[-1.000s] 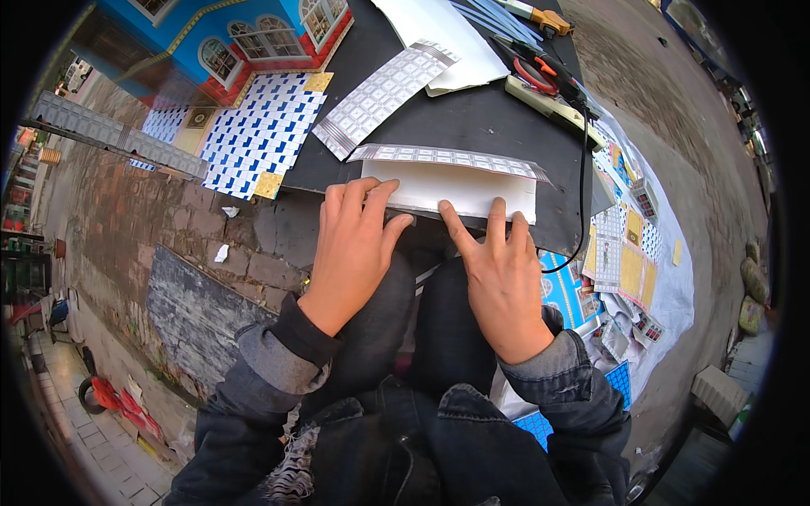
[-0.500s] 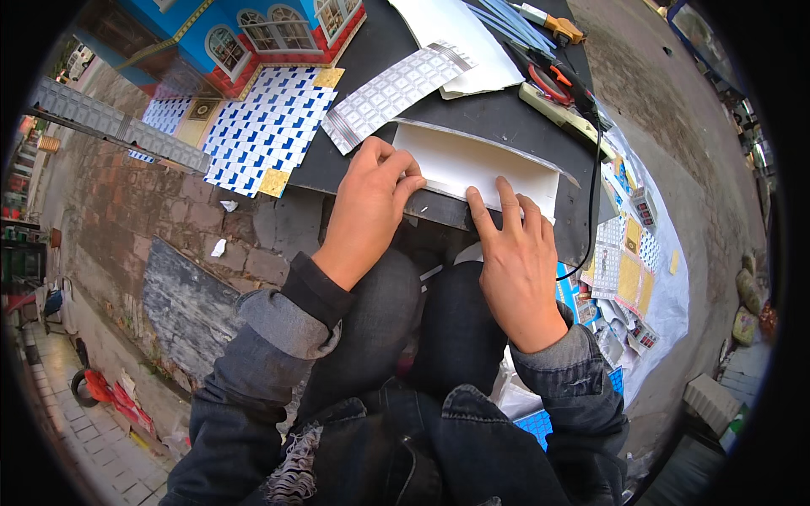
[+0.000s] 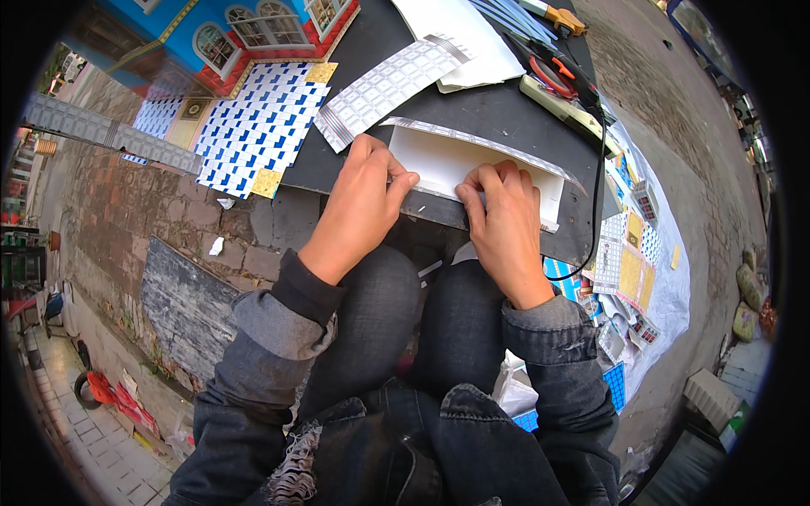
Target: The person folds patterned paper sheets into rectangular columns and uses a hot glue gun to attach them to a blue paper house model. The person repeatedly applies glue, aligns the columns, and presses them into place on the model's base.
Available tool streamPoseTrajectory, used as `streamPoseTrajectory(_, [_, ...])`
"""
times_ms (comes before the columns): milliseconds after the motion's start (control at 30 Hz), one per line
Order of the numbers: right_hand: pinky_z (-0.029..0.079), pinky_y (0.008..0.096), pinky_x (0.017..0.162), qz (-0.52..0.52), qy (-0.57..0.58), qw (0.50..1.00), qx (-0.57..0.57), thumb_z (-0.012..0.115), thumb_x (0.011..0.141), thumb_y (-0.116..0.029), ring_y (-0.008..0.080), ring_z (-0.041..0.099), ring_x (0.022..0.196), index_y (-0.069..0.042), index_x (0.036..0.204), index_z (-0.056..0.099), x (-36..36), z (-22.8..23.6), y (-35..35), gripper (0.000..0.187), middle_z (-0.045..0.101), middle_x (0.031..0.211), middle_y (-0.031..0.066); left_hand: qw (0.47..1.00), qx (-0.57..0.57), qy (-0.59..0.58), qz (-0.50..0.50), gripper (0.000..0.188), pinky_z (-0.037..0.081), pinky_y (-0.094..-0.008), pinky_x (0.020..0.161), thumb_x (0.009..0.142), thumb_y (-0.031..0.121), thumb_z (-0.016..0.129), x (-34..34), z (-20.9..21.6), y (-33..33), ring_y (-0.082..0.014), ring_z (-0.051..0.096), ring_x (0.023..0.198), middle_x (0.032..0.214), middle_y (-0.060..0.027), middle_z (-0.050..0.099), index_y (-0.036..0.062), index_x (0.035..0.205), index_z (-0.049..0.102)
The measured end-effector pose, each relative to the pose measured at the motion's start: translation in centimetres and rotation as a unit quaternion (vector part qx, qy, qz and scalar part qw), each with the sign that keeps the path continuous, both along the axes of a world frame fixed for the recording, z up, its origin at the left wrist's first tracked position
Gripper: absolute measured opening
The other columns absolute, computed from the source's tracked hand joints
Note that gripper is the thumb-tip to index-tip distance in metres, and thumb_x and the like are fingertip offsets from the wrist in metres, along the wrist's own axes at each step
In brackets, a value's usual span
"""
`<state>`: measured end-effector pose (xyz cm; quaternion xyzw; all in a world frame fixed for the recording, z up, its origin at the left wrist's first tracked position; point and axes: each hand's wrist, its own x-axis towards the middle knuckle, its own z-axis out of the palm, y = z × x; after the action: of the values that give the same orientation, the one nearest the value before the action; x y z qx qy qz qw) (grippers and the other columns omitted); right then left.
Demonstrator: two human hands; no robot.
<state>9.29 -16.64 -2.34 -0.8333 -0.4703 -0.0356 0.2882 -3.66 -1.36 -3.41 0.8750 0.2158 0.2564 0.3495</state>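
In front of me, at the table's near edge, lies a folded strip of card (image 3: 456, 156), its white inner face up and its long sides bent upward like a shallow trough. Grey patterned print shows along its far side. My left hand (image 3: 354, 207) is closed in a pinch at the strip's near left corner. On the same near edge, a little to the right, my right hand (image 3: 506, 232) pinches with curled fingers. Beyond the strip rests a flat grey-patterned card piece (image 3: 388, 91), touched by neither hand.
A blue and red model house (image 3: 240, 46) with a blue-and-white tiled base stands at the table's left. White sheets (image 3: 485, 59), blue sticks (image 3: 510, 17), red-handled pliers (image 3: 548, 78) and a black cable (image 3: 597, 194) lie on the dark table (image 3: 460, 114). Printed pieces cover plastic sheeting (image 3: 671, 295) at right.
My right hand's spread fingers have curled into a pinch on the card's near edge, and the hand has shifted slightly left. My left hand keeps its pinch.
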Motion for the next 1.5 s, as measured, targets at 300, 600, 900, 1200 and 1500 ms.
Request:
streamPoseTrajectory(300, [0.041, 0.0454, 0.083, -0.004, -0.018, 1.000, -0.002, 0.068, 0.093, -0.018, 0.0346, 0.055, 0.094, -0.005, 0.092, 0.063, -0.2, -0.3, 0.2, 0.014, 0.058, 0.096, 0.0124, 1.000, 0.013, 0.002, -0.011, 0.022, 0.054, -0.0360, 0.080, 0.093, 0.012, 0.073, 0.1, -0.4, 0.6, -0.0280, 0.063, 0.087, 0.105, -0.0169, 0.056, -0.0080, 0.091, 0.062])
streamPoseTrajectory(600, [0.039, 0.0440, 0.088, 0.023, 0.056, 0.998, 0.027, 0.069, 0.091, -0.019, 0.0319, 0.054, 0.101, -0.009, 0.095, 0.067, 0.0, -0.1, -0.4, 0.011, 0.059, 0.102, 0.0101, 0.981, -0.161, 0.081, -0.077, 0.017, 0.051, -0.0299, 0.086, 0.096, 0.016, 0.072, -0.6, 1.4, 2.2, -0.0147, 0.059, 0.092, 0.114, -0.0081, 0.053, 0.0001, 0.103, 0.072])
streamPoseTrajectory(900, [0.037, 0.0433, 0.089, 0.026, 0.079, 0.997, 0.007, 0.068, 0.092, -0.021, 0.0313, 0.052, 0.103, -0.009, 0.096, 0.069, 0.0, 0.2, -0.4, 0.012, 0.059, 0.104, 0.0091, 0.986, -0.136, 0.071, -0.068, 0.019, 0.054, -0.0332, 0.085, 0.094, 0.015, 0.074, -0.6, 1.0, 2.0, -0.0183, 0.063, 0.093, 0.113, -0.0112, 0.055, -0.0031, 0.097, 0.070])
streamPoseTrajectory(1200, [0.038, 0.0449, 0.088, 0.011, 0.062, 0.998, 0.002, 0.070, 0.090, -0.019, 0.0331, 0.053, 0.103, -0.005, 0.091, 0.068, -0.2, 0.1, 0.1, 0.013, 0.060, 0.105, 0.0123, 0.997, -0.028, 0.053, -0.047, 0.022, 0.053, -0.0357, 0.084, 0.092, 0.015, 0.074, -0.2, 0.4, 1.5, -0.0263, 0.064, 0.092, 0.109, -0.0156, 0.056, -0.0054, 0.091, 0.066])
streamPoseTrajectory(1500, [0.038, 0.0451, 0.087, -0.006, 0.053, 0.999, -0.013, 0.072, 0.087, -0.016, 0.0340, 0.053, 0.103, -0.002, 0.089, 0.067, -0.5, 0.1, 0.5, 0.015, 0.059, 0.104, 0.0148, 0.999, 0.012, 0.039, -0.034, 0.027, 0.052, -0.0372, 0.083, 0.091, 0.015, 0.076, 0.0, -0.2, 1.5, -0.0290, 0.062, 0.089, 0.106, -0.0170, 0.054, -0.0068, 0.090, 0.061])
